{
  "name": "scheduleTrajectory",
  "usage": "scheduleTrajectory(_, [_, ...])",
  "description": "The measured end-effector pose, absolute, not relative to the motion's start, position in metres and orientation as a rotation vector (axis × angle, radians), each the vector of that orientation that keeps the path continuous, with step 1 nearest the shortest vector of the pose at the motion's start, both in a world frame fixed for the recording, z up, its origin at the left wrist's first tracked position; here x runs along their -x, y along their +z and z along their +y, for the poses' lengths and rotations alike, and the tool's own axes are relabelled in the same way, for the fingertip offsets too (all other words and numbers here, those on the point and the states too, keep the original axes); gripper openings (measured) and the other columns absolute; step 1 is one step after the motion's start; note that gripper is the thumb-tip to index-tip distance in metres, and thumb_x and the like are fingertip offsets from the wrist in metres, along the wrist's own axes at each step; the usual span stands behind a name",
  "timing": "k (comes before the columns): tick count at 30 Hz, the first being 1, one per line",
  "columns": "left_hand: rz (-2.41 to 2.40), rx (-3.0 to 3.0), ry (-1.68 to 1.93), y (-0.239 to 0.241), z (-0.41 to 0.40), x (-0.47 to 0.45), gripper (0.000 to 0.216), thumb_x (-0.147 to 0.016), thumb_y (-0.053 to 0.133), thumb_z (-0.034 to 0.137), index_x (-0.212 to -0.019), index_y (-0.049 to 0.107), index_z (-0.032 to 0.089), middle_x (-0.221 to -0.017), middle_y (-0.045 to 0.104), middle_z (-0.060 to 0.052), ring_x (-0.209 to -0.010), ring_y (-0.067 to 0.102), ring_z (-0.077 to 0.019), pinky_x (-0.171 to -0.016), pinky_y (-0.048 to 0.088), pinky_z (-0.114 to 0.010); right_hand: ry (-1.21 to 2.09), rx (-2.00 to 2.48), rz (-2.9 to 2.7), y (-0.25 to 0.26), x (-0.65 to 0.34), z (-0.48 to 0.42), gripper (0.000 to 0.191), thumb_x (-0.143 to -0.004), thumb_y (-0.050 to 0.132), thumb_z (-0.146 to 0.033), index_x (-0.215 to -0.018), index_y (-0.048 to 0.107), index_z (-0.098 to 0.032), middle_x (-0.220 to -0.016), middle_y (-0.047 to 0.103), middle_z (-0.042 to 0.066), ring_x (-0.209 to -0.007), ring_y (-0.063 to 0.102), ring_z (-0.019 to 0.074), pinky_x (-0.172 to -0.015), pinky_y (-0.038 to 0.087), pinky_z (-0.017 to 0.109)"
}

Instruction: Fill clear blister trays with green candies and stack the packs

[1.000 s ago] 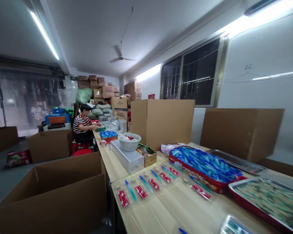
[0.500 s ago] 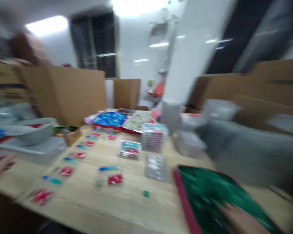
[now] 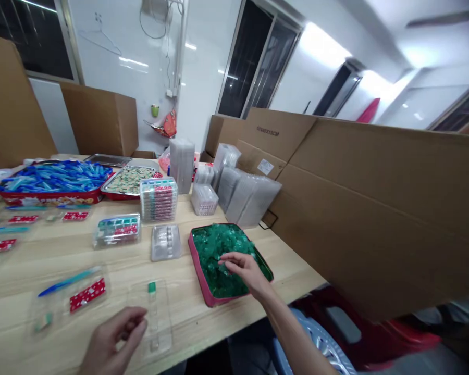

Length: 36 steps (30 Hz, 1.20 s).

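My right hand point(image 3: 244, 271) reaches into a pink tray point(image 3: 198, 266) full of small green pieces point(image 3: 219, 245), its fingers bent and pinching among them. My left hand point(image 3: 115, 338) rests at the table's near edge, fingers curled against a clear plastic blister tray point(image 3: 151, 317) that has one green piece point(image 3: 152, 287) in a slot. Left of that lies a clear pack point(image 3: 68, 294) with a blue pen and a red packet.
A stack of filled clear trays point(image 3: 158, 199), a single filled tray point(image 3: 117, 229) and an empty one point(image 3: 165, 242) stand mid-table. Behind are a red tin of blue pens point(image 3: 52, 179), a tray of small pieces point(image 3: 130, 180) and stacks of clear trays point(image 3: 242, 192). Large cardboard boxes point(image 3: 375, 208) line the right.
The view has swung right from the far end of the room to the table in front of me. Both hands have come into view, the right one now in the green pieces.
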<state>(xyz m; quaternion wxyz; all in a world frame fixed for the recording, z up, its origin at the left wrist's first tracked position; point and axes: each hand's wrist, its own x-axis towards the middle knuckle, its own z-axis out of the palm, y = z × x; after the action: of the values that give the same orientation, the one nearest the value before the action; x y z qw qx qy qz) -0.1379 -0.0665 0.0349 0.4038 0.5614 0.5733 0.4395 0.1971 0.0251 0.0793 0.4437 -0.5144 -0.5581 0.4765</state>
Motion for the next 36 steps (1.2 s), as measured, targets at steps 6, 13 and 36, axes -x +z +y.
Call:
scheduleTrajectory(6, [1.285,-1.396,0.994,0.061,-0.058,0.082,0.026,-0.072,0.064,0.043,-0.076,0.07,0.018,-0.062,0.066,-0.003,-0.059,0.061,-0.0171,-0.055,0.049,-0.024,1.441,1.134,-1.073,0.082,-0.171,0.012,0.032,-0.062,0.08,-0.037,-0.084,0.071,-0.016,-0.082,0.073,0.008,-0.065,0.064,0.0146,-0.054,0.047,0.023])
scheduleTrajectory(13, [1.191,-1.094,1.202,0.075,-0.052,0.054,0.018,-0.072,0.06,0.029,-0.083,0.065,0.015,-0.073,0.066,-0.005,-0.068,0.061,-0.0166,-0.058,0.049,-0.024,1.426,1.016,-1.337,0.08,-0.116,-0.014,0.027,-0.066,0.079,-0.031,-0.091,0.071,-0.02,-0.085,0.07,0.005,-0.072,0.064,0.0161,-0.066,0.052,0.027])
scheduleTrajectory(36, [1.34,-1.062,1.332,0.035,-0.074,0.072,0.012,-0.068,0.055,0.013,-0.074,0.066,0.015,-0.074,0.063,-0.003,-0.068,0.062,-0.0156,-0.06,0.052,-0.024,1.42,1.131,-1.317,0.026,-0.059,-0.043,0.025,-0.069,0.075,-0.042,-0.083,0.074,-0.021,-0.084,0.072,0.007,-0.081,0.066,0.0247,-0.076,0.054,0.036])
